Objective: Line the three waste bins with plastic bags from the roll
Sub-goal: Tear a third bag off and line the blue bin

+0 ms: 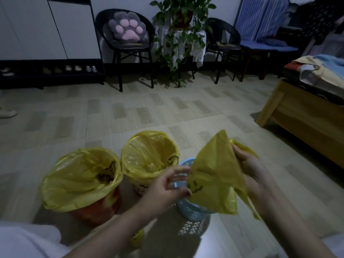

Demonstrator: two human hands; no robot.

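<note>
Three bins stand on the floor in front of me. The orange bin (96,211) on the left and the white bin (139,189) in the middle each have a yellow bag folded over the rim. The blue perforated bin (189,211) on the right is partly hidden behind a loose yellow bag (214,177). My right hand (249,164) grips that bag's upper edge. My left hand (167,185) pinches its left edge, above the blue bin. The yellow bag roll (137,237) lies on the floor under my left forearm.
A wooden bed frame (297,116) with bedding stands at the right. Two black chairs (128,47), a potted plant on a stand (178,34) and a blue seat line the far wall. A low shoe rack (50,71) runs along the left, and a shoe (7,112) lies at the left edge.
</note>
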